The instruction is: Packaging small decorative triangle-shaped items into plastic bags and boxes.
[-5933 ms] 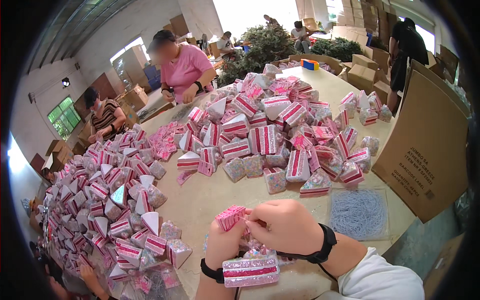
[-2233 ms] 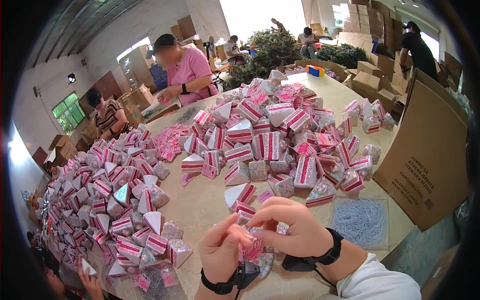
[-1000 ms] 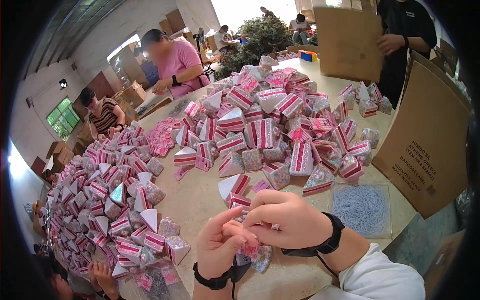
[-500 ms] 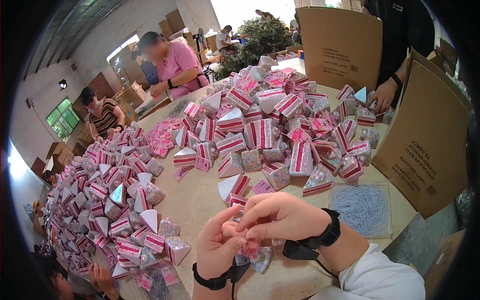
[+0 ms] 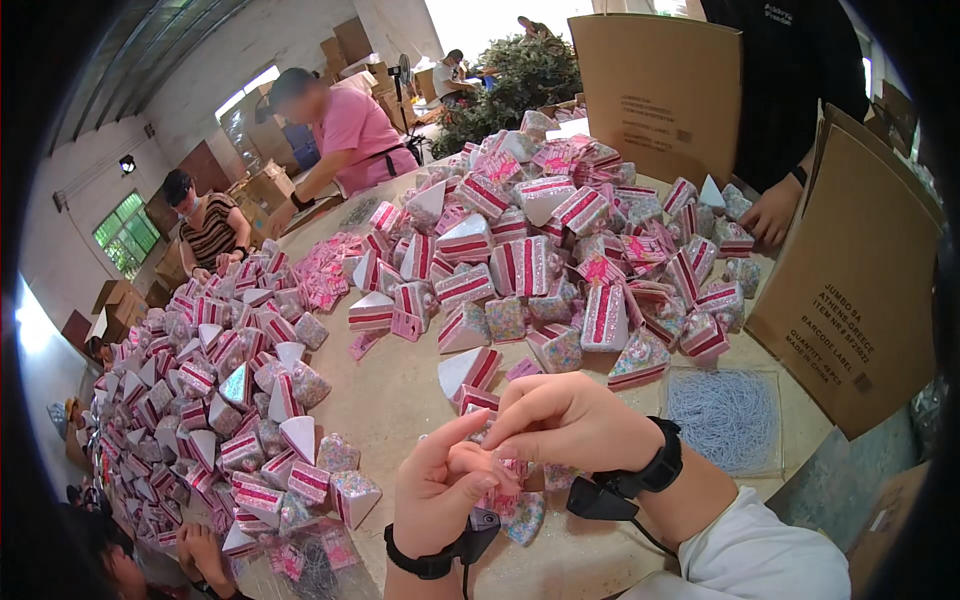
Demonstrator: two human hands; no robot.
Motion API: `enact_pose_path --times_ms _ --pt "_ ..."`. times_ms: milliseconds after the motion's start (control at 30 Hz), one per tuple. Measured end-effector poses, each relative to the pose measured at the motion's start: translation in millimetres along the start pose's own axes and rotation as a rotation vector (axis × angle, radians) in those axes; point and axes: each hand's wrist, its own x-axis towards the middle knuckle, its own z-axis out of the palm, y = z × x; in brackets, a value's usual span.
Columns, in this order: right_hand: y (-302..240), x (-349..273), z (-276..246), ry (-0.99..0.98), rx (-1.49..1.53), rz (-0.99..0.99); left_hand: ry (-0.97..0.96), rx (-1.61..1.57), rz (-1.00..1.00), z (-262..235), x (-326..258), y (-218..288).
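My left hand (image 5: 445, 495) and my right hand (image 5: 565, 420) meet at the near edge of the round table (image 5: 400, 390). Both are closed on one small wedge-shaped box (image 5: 520, 510) with pink stripes and a sprinkle-patterned side, mostly hidden under my fingers. Each wrist wears a black band. Just beyond my hands lies another striped wedge box (image 5: 470, 368).
Heaps of the same pink wedge boxes fill the middle (image 5: 540, 250) and left (image 5: 230, 400) of the table. A clear tray of blue strings (image 5: 725, 415) lies to my right. A brown carton (image 5: 860, 290) stands at right. A person in black holds cardboard (image 5: 660, 90). Other people work across the table.
My hands have kept working on the small box, drawing it closer to me. A person in black has stepped up at the far right with cardboard and reaches to the pile.
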Motion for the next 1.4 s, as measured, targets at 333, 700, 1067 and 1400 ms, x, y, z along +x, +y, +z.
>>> enact_pose_path --times_ms 333,700,1067,1400 --pt "1.2 0.8 1.3 -0.009 -0.013 0.007 -0.074 -0.050 0.025 -7.2 -0.8 -3.1" --pt "2.7 1.2 0.6 0.046 -0.137 -0.039 -0.043 0.035 0.038 -5.2 1.1 0.8" --pt "4.8 2.8 1.7 -0.007 -0.023 0.115 -0.034 0.039 0.009 -7.4 0.3 0.5" --pt "4.0 2.0 4.1 0.052 -0.053 0.051 0.028 0.089 -0.032 -6.3 -0.2 2.5"
